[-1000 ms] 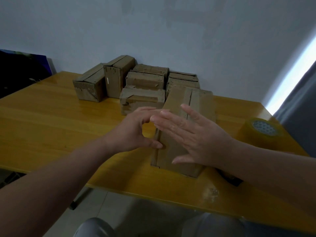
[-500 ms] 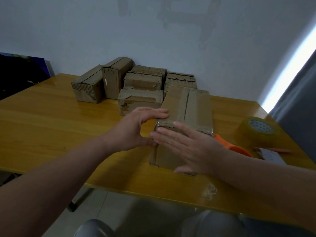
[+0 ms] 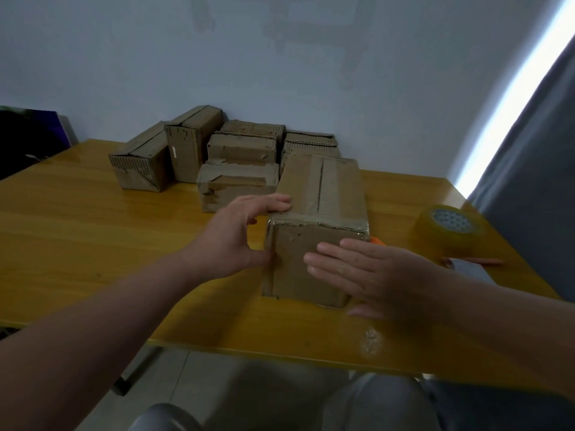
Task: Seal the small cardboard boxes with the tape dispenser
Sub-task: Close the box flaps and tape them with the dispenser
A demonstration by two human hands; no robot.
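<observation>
A cardboard box (image 3: 323, 194) lies lengthwise in front of me on the yellow table (image 3: 77, 231), with shiny tape over its top seam and near edge. My left hand (image 3: 236, 234) holds its near left corner, fingers on the top and thumb against the side. Flat against the near end face rests my right hand (image 3: 376, 275), fingers straight. An orange tape dispenser (image 3: 377, 241) peeks out behind the box's right side, mostly hidden. A roll of clear tape (image 3: 446, 233) stands to the right.
Several other small cardboard boxes (image 3: 236, 181) are grouped at the back of the table against the wall. A slip of paper (image 3: 469, 269) and a pencil-like stick lie near the tape roll. A grey curtain (image 3: 535, 181) hangs on the right. The table's near edge runs just below my hands.
My right hand has slid from the box's top down over the near edge onto its end face. The left hand has stayed at the left corner. The view shifted slightly.
</observation>
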